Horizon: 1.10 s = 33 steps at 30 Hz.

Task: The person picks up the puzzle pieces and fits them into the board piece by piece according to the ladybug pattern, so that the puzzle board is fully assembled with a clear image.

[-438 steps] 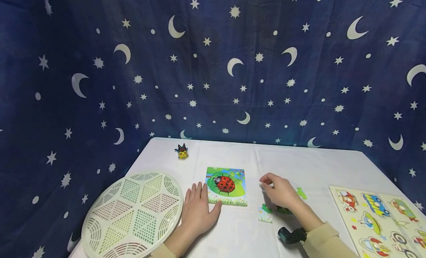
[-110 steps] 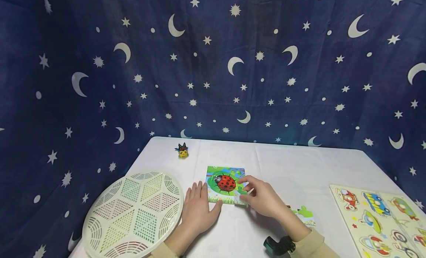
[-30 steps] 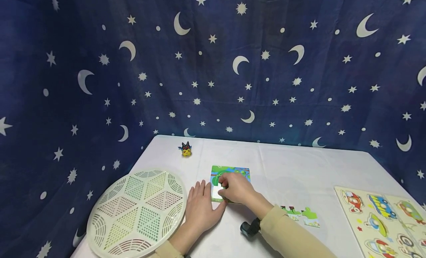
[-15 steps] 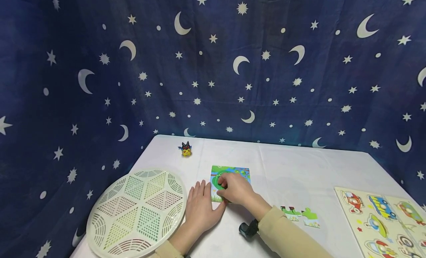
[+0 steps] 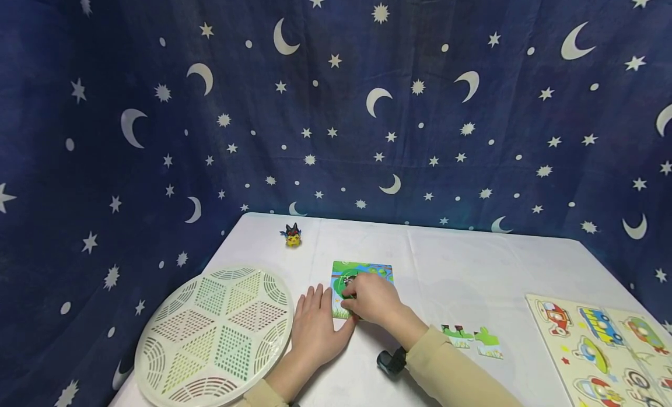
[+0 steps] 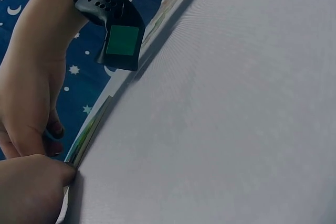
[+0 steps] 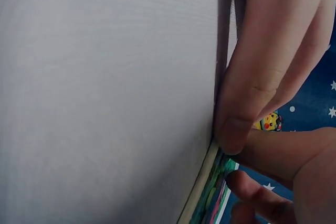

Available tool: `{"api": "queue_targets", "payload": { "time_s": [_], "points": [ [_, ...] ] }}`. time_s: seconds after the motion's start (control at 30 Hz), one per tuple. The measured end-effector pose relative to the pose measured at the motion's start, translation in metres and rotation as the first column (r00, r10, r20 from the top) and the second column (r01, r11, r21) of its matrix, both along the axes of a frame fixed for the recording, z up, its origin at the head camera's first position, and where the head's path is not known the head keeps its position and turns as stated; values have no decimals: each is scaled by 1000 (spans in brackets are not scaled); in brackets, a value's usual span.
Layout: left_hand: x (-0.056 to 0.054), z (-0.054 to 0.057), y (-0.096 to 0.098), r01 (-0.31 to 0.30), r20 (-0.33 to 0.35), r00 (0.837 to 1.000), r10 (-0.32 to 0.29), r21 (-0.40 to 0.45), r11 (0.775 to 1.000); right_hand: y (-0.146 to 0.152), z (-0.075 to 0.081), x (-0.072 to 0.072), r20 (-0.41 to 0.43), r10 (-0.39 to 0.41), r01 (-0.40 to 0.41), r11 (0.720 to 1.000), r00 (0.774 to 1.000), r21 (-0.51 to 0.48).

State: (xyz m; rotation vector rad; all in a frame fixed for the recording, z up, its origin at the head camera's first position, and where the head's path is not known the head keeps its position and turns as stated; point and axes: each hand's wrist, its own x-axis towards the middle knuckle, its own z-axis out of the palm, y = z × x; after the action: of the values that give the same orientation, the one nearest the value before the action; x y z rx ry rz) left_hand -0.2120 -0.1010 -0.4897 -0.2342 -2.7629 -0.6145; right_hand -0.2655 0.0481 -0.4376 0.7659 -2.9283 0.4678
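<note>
A square picture puzzle (image 5: 367,269) with a green leaf and blue sky lies flat on the white table. The person's right hand (image 5: 377,299) bends over it, thumb and fingers curled onto a puzzle piece near the middle; the hand hides most of the picture. Fingers straight, the left hand (image 5: 317,331) rests on the table at the puzzle's left, its thumb touching the near edge. Seen edge-on in the right wrist view, the puzzle (image 7: 210,192) has the left thumb (image 7: 234,129) against its side. Two loose puzzle pieces, one with dark red spots (image 5: 455,333), one green (image 5: 489,339), lie to the right.
A round perforated cover (image 5: 215,334) stands at the left, close to the left forearm. A small yellow and black toy figure (image 5: 293,237) is at the back. At the right lies a board with vehicle pictures (image 5: 583,337). A starry blue curtain (image 5: 446,121) hangs behind the table.
The right hand has moved left across the puzzle, covering the ladybug. A white patch at the puzzle's lower left, seen a second ago, now shows picture. The left hand has stayed.
</note>
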Motion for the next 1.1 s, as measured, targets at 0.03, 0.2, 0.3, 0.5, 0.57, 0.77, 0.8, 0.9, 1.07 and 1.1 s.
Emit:
{"api": "queue_targets", "payload": {
  "time_s": [0.03,0.2,0.3,0.5,0.57,0.77,0.8,0.9,1.07,1.1],
  "points": [
    [0,0,0,0,-4,1000,0,0,1000,0,0,0,-7,3,-3,1000,1000,8],
    [-1,-1,1,2,-13,1000,-2,-3,1000,0,-1,0,-16,8,-8,1000,1000,9],
    [-1,-1,1,7,-5,1000,-7,-5,1000,2,-2,0,-1,4,-4,999,1000,-37],
    [-1,-2,-1,5,9,1000,-5,-17,1000,10,-4,5,24,28,-23,986,999,-163],
    [-1,-3,-2,3,10,1000,-3,-17,1000,14,-4,7,37,34,-26,980,999,-197],
    [-2,-4,-3,5,1,1000,-5,-3,1000,31,-3,16,42,34,-21,962,999,-273],
    [-2,-4,-3,5,1,1000,-5,-1,1000,35,-3,18,50,32,-16,958,998,-286],
    [-2,-4,-3,5,0,1000,-5,3,1000,44,-2,22,83,20,8,947,996,-322],
    [-1,-4,-2,3,1,1000,-3,9,1000,58,-1,28,132,-3,47,941,991,-335],
    [-1,-4,-2,3,0,1000,-3,9,1000,61,-1,29,136,-10,55,942,991,-332]
  ]
}}
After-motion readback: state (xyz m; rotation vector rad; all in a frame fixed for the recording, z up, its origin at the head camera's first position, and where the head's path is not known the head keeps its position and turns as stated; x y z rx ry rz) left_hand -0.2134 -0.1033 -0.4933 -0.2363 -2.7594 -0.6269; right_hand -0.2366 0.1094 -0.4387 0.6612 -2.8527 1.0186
